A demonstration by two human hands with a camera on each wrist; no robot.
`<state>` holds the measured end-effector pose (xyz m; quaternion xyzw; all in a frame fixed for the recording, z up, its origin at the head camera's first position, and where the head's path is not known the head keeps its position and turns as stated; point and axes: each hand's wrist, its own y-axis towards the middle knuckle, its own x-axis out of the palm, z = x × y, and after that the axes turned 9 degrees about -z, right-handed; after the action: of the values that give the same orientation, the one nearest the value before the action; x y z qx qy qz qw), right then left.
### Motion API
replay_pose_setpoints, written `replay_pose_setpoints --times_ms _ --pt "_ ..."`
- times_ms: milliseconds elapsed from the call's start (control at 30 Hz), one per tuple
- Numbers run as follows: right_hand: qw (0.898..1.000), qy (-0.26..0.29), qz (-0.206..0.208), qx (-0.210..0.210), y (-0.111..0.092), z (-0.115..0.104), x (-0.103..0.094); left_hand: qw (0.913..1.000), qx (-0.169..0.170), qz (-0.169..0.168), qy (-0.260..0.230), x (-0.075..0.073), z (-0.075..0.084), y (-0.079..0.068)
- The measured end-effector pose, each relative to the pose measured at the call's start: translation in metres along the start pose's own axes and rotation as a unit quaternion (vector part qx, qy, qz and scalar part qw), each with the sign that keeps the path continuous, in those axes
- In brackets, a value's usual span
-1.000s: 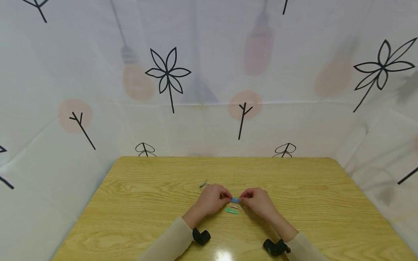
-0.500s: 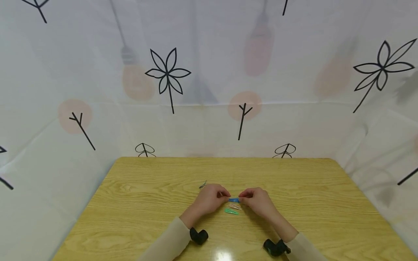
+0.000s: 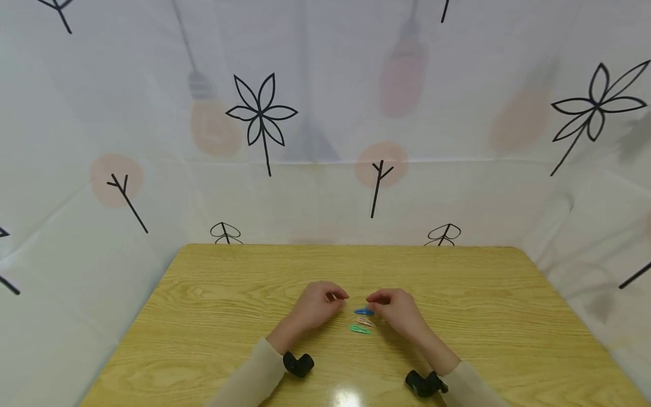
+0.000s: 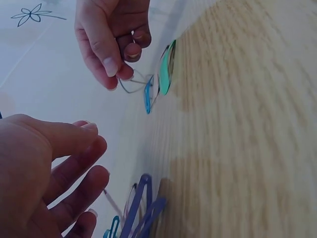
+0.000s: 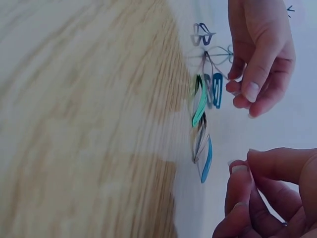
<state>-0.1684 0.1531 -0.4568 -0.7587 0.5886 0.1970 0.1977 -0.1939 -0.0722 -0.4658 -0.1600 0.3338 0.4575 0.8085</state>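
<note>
Three snap hair clips lie in a short column on the table: a blue clip (image 3: 364, 311) at the far end, a beige clip (image 3: 364, 321) in the middle and a green clip (image 3: 360, 329) nearest me. To their left, my left hand (image 3: 315, 305) hovers with relaxed, parted fingers and holds nothing. My right hand (image 3: 399, 308) is just right of the blue clip, its thumb and index fingertips close together with nothing visible between them. A purple clip (image 4: 136, 208) lies below my left hand in the left wrist view, beside a teal clip (image 5: 218, 89); the left hand hides both in the head view.
The wood-grain table (image 3: 229, 277) reaches back to a white patterned cloth (image 3: 325, 198) that hangs behind it and along both sides. A black wrist camera (image 3: 299, 364) sits at my left cuff, another black wrist camera (image 3: 425, 384) at my right.
Both hands have let go of the blue clip, which lies in line with the other two. My left hand has moved left and slightly farther away; the right has drawn back a little.
</note>
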Motion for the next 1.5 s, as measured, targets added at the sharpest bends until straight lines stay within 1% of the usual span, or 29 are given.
replay_pose_setpoints --times_ms 100,267,367,500,667,867,933,1167,1367,1500 --pt "1.0 0.006 0.0 -0.009 0.001 -0.001 0.002 0.9999 0.0 0.004 -0.016 -0.006 -0.003 -0.004" --pt "1.0 0.013 -0.001 -0.016 0.001 -0.005 0.005 0.9997 -0.005 0.013 -0.02 -0.015 -0.006 -0.013" --pt "1.0 0.013 -0.002 -0.022 0.0 -0.008 0.007 0.9996 0.001 0.016 -0.023 -0.022 -0.008 -0.018" --pt "0.999 0.012 -0.006 -0.04 -0.001 -0.013 0.011 0.9994 0.004 0.02 -0.029 -0.028 -0.013 -0.027" --pt "0.998 0.014 -0.027 -0.063 -0.001 -0.016 0.017 0.9994 -0.001 0.026 -0.025 -0.034 -0.019 -0.037" --pt "0.995 0.027 -0.053 -0.085 -0.002 -0.019 0.024 0.9996 -0.008 0.022 -0.018 -0.037 -0.026 -0.045" --pt "0.993 0.03 -0.061 -0.094 -0.002 -0.021 0.027 0.9997 -0.006 0.02 -0.012 -0.037 -0.029 -0.047" --pt "0.989 0.041 -0.089 -0.112 0.001 -0.021 0.038 0.9999 0.006 0.004 0.008 -0.038 -0.035 -0.056" --pt "0.987 0.027 -0.097 -0.124 0.004 -0.022 0.051 0.9995 -0.007 -0.03 -0.001 -0.037 -0.039 -0.058" --pt "0.985 0.022 -0.113 -0.131 0.003 -0.025 0.057 0.9991 -0.012 -0.041 -0.005 -0.037 -0.041 -0.058"
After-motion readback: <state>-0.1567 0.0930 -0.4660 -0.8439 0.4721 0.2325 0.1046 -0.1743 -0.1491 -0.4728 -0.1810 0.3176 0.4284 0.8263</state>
